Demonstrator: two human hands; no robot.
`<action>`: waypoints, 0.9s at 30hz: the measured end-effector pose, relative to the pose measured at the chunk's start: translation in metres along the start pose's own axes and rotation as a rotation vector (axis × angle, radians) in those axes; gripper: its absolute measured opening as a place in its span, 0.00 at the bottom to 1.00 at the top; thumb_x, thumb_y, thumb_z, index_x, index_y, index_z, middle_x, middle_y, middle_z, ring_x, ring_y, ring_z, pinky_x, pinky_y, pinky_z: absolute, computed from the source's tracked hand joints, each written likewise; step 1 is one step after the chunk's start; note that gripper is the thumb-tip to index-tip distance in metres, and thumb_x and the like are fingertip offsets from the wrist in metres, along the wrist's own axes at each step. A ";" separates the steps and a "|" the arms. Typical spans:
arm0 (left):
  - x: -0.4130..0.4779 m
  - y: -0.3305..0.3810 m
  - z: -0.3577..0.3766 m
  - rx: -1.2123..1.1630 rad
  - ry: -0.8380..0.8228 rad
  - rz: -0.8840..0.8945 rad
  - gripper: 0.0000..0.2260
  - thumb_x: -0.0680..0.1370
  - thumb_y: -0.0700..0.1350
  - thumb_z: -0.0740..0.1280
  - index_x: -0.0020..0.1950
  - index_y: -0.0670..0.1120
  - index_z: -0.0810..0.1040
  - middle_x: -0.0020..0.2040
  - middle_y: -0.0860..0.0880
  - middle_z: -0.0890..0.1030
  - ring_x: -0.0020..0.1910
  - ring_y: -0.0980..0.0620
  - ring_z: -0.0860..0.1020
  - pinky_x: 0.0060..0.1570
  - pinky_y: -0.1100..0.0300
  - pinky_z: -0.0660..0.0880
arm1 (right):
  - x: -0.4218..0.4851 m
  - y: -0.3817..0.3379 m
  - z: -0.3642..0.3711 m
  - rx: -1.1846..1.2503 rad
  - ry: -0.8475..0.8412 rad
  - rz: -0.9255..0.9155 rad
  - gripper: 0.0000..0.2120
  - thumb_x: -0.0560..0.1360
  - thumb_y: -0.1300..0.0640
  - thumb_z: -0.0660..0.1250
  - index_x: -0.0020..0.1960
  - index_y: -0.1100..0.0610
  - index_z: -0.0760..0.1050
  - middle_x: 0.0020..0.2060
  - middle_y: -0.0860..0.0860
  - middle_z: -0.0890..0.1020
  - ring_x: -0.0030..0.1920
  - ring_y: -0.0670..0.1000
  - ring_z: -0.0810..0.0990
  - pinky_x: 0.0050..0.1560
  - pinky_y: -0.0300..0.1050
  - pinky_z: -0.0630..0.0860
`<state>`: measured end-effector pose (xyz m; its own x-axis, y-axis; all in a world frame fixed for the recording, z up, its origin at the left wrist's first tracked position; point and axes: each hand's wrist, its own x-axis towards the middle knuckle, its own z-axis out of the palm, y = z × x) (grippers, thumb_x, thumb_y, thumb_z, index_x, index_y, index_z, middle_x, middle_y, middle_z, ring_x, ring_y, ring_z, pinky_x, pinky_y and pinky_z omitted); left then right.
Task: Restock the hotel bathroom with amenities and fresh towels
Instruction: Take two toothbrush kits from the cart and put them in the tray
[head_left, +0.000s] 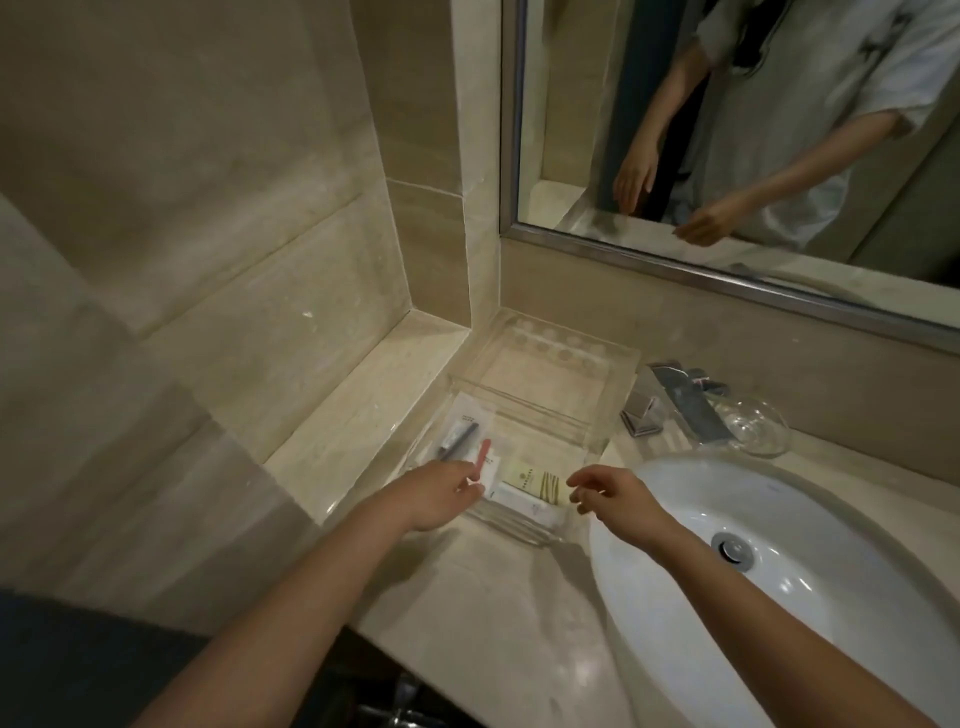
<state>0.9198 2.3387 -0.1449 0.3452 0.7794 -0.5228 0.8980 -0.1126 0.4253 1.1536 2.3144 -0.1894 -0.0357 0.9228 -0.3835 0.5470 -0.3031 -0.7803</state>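
a pink handle (484, 460) shows at the fingertips of the left hand (441, 493). just beyond it is a dark grey, near-black piece (460, 439) on a white wrapper (467, 415). between the left hand and the right hand (618, 499) lies a cream packet (535, 478) with a small gold emblem and thin gold stripes, over a plain white packet (514, 501). the tray (519, 374) around them is clear and colourless. to the right of the right hand, the basin (779, 623) is glossy white with a chrome drain (732, 551). the counter (493, 623) and wall tiles (208, 208) are beige with faint pale veining. the tap (675, 400) is silver-grey.
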 end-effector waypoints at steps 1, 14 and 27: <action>-0.009 0.007 0.002 -0.005 -0.005 -0.004 0.17 0.82 0.51 0.54 0.68 0.46 0.69 0.66 0.44 0.73 0.61 0.46 0.74 0.55 0.57 0.69 | -0.007 -0.003 -0.005 0.026 -0.002 -0.023 0.09 0.76 0.63 0.61 0.52 0.55 0.77 0.46 0.52 0.81 0.41 0.45 0.80 0.40 0.35 0.73; -0.151 0.045 0.058 -0.171 0.287 -0.055 0.17 0.81 0.52 0.56 0.68 0.49 0.70 0.65 0.48 0.74 0.61 0.51 0.74 0.62 0.58 0.69 | -0.108 -0.048 0.011 0.102 -0.234 -0.340 0.10 0.75 0.66 0.60 0.45 0.54 0.77 0.38 0.51 0.82 0.37 0.47 0.80 0.40 0.40 0.71; -0.394 -0.034 0.166 -0.462 0.624 -0.528 0.18 0.80 0.54 0.57 0.69 0.51 0.68 0.65 0.51 0.74 0.61 0.55 0.74 0.62 0.56 0.71 | -0.207 -0.125 0.180 -0.270 -0.791 -0.731 0.09 0.76 0.68 0.59 0.48 0.59 0.77 0.34 0.51 0.79 0.35 0.47 0.76 0.39 0.33 0.72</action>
<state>0.7988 1.9334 -0.0758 -0.4046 0.8646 -0.2979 0.6535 0.5013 0.5672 0.9425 2.1183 -0.1014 -0.8950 0.4174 -0.1572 0.3372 0.4026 -0.8510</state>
